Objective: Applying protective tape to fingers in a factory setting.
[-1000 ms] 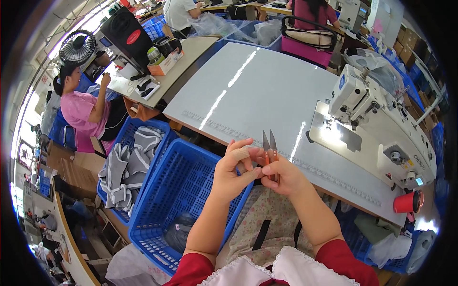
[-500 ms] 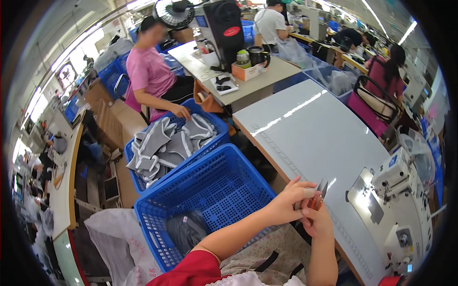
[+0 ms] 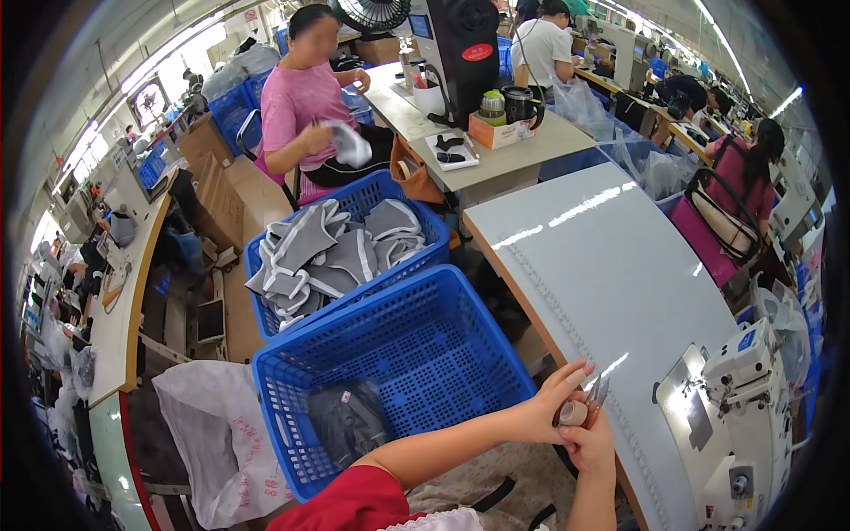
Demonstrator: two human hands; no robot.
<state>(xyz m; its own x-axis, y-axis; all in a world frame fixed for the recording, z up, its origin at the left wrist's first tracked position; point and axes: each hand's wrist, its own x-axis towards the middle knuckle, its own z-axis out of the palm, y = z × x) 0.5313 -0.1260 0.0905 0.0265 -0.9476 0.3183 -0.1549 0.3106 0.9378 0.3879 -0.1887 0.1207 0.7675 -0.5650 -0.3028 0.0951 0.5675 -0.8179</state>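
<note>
My left hand point(image 3: 551, 409) and my right hand point(image 3: 591, 444) meet over the near edge of the white table point(image 3: 611, 265). Small scissors point(image 3: 599, 389) with orange-red handles sit in my right hand, blades pointing up and away. Some fingers of my left hand are stretched out alongside the blades. A round beige band point(image 3: 574, 413), which looks wrapped on a bent left finger, lies between the hands, and my right thumb touches it. Below my left forearm stands a blue basket point(image 3: 398, 354) with a dark plastic-wrapped bundle point(image 3: 347, 423) inside.
Another blue basket point(image 3: 434, 252) behind holds grey pieces with white edging point(image 3: 310, 248). A co-worker in pink point(image 3: 305, 111) sits beyond it, holding a whitish piece. On the right stands a white sewing machine point(image 3: 744, 372). A white sack point(image 3: 212, 434) lies left.
The view has shifted, so the scene sits differently. The co-worker's hand has left the basket and lifted a whitish piece. My hands have turned, showing the beige band end-on.
</note>
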